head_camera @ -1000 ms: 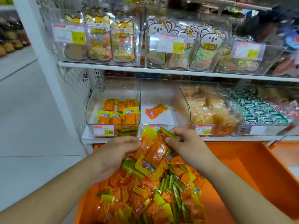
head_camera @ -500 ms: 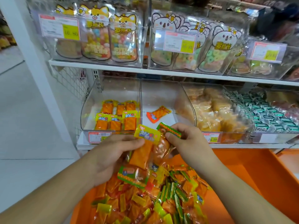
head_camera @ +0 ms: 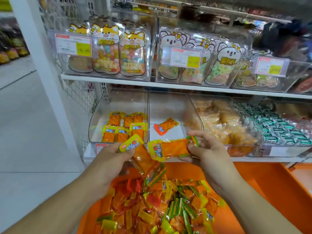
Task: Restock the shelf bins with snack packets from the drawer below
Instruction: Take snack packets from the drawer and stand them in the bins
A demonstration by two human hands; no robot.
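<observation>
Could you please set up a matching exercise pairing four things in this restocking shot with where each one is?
Things:
1. red-ended packet
2. yellow-topped packet
3. loose packet pile
4. neat yellow-topped rows

Places:
A. in the orange drawer
B. held by the right hand
C. alone in the middle clear bin
D. in the leftmost clear bin

Pairs: 1-C, 2-B, 3-A, 4-D
</observation>
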